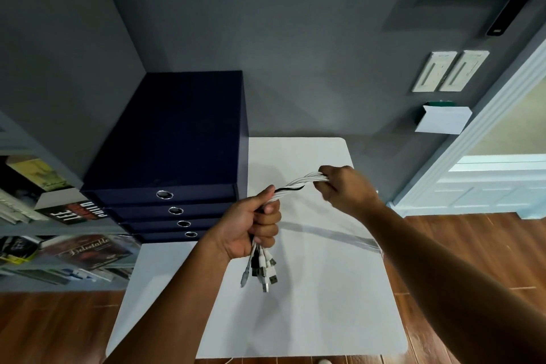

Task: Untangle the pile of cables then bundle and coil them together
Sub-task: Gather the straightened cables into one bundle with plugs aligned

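Head view, A: Where is the bundle of cables [298, 182] seen, and by what is it held?

B: It is held in the air above the white table [310, 313], touching nothing on it. The left hand [254, 224] is closed in a fist round the bundle just above the plugs [264, 270], which hang below the fist. The right hand [345, 189] is pinched round the strands further along, toward the table's far edge.

A: Why is it gripped at two places?

B: A short stretch is drawn taut between the hands, and there the white strands and one black strand [291, 188] are seen twisted together. It is judged that the plug ends are gathered level in one fist while the twist is worked by the other.

A: And the remaining length?

B: Past the right hand it is hidden. A blurred grey streak is seen low over the table, but whether it is cable or shadow cannot be told. Untangling is judged done; coiling is not yet seen.
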The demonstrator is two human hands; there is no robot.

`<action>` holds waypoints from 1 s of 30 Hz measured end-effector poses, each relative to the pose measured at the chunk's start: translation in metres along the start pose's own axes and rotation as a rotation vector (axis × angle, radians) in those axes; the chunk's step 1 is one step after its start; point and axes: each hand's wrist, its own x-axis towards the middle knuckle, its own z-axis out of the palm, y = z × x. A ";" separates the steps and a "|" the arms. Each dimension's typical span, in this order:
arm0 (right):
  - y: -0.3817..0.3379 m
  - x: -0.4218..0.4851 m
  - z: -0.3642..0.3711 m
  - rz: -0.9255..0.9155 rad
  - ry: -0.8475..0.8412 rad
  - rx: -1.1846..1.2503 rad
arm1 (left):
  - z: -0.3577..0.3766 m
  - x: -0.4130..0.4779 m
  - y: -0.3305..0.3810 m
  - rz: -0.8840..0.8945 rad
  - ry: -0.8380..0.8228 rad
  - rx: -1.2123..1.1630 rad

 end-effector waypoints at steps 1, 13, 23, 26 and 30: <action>-0.001 0.002 -0.002 0.069 -0.055 0.168 | -0.001 -0.001 0.001 0.005 0.000 -0.007; 0.035 -0.013 -0.014 0.328 -0.794 1.316 | -0.017 -0.002 0.003 0.014 0.074 0.015; 0.020 -0.012 -0.004 0.167 -0.548 0.282 | 0.002 -0.016 0.013 0.049 0.089 0.311; 0.020 -0.005 -0.004 -0.006 -0.192 0.088 | 0.007 -0.016 0.006 0.035 0.048 0.246; 0.020 -0.002 -0.010 -0.159 0.155 -0.124 | 0.001 -0.010 -0.017 -0.045 -0.055 -0.051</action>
